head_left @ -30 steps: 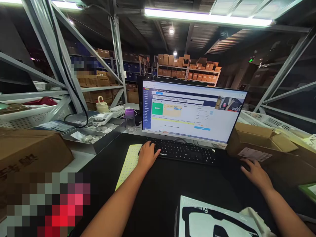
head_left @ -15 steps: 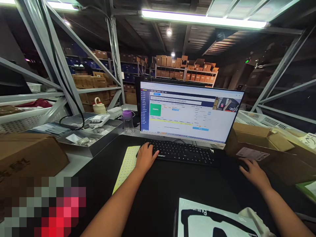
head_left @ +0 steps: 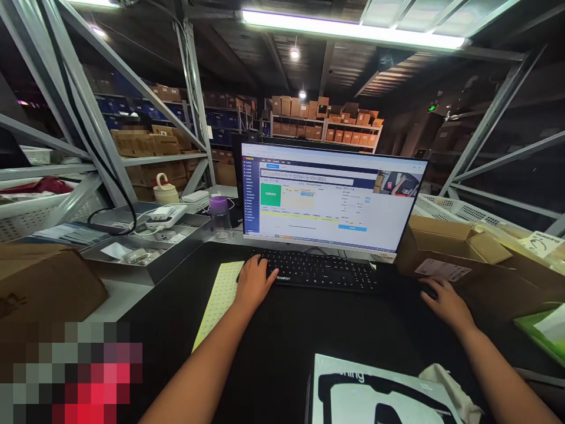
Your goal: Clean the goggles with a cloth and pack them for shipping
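Note:
My left hand [head_left: 256,280] rests on the left end of the black keyboard [head_left: 326,273], fingers spread over the keys and thumb near its front edge. A yellow sheet with rows of small marks [head_left: 215,300] lies partly under that wrist. My right hand [head_left: 445,300] lies low over the dark mat beside an open cardboard box [head_left: 441,250], thumb apart from the fingers. Whatever is under its palm is too dark to make out. Behind the keyboard stands a lit monitor [head_left: 318,206] showing a form page with a green square and a small camera picture.
In front lies a white printed box [head_left: 375,383] with a pale cloth [head_left: 450,386] beside it. To the left are grey trays [head_left: 163,268] with small items, a purple-lidded bottle [head_left: 220,219], a cream flask [head_left: 165,191] and a cardboard box [head_left: 48,282]. Metal rack posts flank the desk.
The whole view has shifted slightly, so most things sit a little further left. Both hands keep the same places at the keyboard and beside the cardboard box.

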Demonstrator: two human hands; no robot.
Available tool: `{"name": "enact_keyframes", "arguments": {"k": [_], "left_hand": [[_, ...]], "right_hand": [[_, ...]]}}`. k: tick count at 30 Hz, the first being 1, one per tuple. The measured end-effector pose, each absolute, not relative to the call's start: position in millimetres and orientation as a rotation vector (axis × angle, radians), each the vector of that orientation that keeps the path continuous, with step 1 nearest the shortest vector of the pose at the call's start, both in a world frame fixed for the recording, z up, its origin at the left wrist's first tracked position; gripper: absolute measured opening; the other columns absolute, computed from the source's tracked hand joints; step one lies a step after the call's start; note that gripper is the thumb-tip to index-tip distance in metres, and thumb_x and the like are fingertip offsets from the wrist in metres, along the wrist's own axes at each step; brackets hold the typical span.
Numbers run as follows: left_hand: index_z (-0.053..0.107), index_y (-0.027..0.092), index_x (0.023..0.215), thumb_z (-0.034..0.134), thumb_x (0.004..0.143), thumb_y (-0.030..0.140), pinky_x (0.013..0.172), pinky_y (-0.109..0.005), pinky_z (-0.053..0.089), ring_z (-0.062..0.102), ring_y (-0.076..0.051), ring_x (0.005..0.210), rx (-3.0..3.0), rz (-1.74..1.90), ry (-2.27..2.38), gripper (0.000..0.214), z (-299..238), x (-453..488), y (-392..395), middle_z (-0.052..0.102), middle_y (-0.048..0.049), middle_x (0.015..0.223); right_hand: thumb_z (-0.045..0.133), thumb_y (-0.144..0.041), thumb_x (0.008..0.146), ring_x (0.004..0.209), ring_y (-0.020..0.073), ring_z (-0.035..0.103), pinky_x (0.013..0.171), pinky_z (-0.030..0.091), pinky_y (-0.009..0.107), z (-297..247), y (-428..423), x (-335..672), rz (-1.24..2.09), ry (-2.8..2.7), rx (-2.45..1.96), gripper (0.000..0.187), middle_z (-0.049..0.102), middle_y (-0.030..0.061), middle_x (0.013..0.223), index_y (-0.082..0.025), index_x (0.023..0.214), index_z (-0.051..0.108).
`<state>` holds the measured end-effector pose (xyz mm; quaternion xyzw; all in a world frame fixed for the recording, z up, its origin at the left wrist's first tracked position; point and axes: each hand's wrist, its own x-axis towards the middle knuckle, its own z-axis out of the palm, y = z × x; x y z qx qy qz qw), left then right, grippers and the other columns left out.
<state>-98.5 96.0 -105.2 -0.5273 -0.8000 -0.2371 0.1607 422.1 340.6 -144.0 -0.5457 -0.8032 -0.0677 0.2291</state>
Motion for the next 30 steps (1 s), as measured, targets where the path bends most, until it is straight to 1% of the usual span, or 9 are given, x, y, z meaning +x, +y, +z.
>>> {"name": "enact_keyframes", "arguments": {"k": [4,10,14,18,24,30], "left_hand": [[0.064,0.013,0.114,0.046,0.095,0.044,0.104,-0.048,0.046,0.055,-0.035,0.123,-1.506,-0.662,-2.287,0.040,-105.6,-98.8,96.1,0.056,-0.0203,0.132],[0.063,0.012,0.115,0.047,0.095,0.044,0.104,-0.047,0.045,0.054,-0.035,0.124,-1.504,-0.634,-2.296,0.041,-105.2,-98.7,96.1,0.056,-0.0203,0.133],[0.063,0.011,0.117,0.046,0.096,0.044,0.105,-0.048,0.045,0.053,-0.035,0.125,-1.514,-0.622,-2.299,0.042,-105.4,-98.4,96.2,0.056,-0.0207,0.133],[0.063,0.010,0.117,0.046,0.096,0.043,0.107,-0.047,0.043,0.053,-0.035,0.125,-1.522,-0.608,-2.305,0.043,-105.5,-98.6,96.5,0.055,-0.0208,0.133],[0.063,0.011,0.117,0.045,0.097,0.044,0.106,-0.046,0.044,0.054,-0.035,0.124,-1.521,-0.594,-2.310,0.043,-103.4,-96.9,95.1,0.056,-0.0194,0.133],[0.064,0.010,0.117,0.046,0.096,0.043,0.103,-0.047,0.046,0.055,-0.035,0.122,-1.515,-0.601,-2.312,0.043,-102.1,-95.8,94.4,0.057,-0.0203,0.133]], "right_hand": [[0.046,-0.045,0.088,0.108,0.0269,0.064,0.086,0.054,0.038,-143.8,341.6,423.4,-0.180,-2.221,-1.490,0.042,0.055,0.0085,0.132,-0.027,0.121,0.066],[0.044,-0.047,0.089,0.110,0.0272,0.063,0.087,0.054,0.038,-142.6,339.9,422.5,-0.178,-2.213,-1.498,0.048,0.056,0.0098,0.129,-0.025,0.129,0.061],[0.043,-0.047,0.091,0.113,0.0283,0.062,0.090,0.053,0.040,-143.2,339.2,420.5,-0.186,-2.208,-1.507,0.045,0.055,0.0098,0.131,-0.025,0.125,0.063],[0.044,-0.046,0.092,0.112,0.0275,0.062,0.092,0.052,0.040,-143.7,339.3,418.9,-0.198,-2.200,-1.516,0.044,0.055,0.0097,0.129,-0.026,0.126,0.062],[0.046,-0.043,0.092,0.108,0.0267,0.064,0.089,0.053,0.039,-141.6,339.4,418.7,-0.198,-2.200,-1.512,0.041,0.056,0.0095,0.129,-0.026,0.125,0.063],[0.046,-0.043,0.091,0.110,0.0276,0.064,0.089,0.054,0.039,-139.9,339.3,416.4,-0.207,-2.196,-1.519,0.041,0.056,0.0101,0.129,-0.026,0.123,0.065]]}}
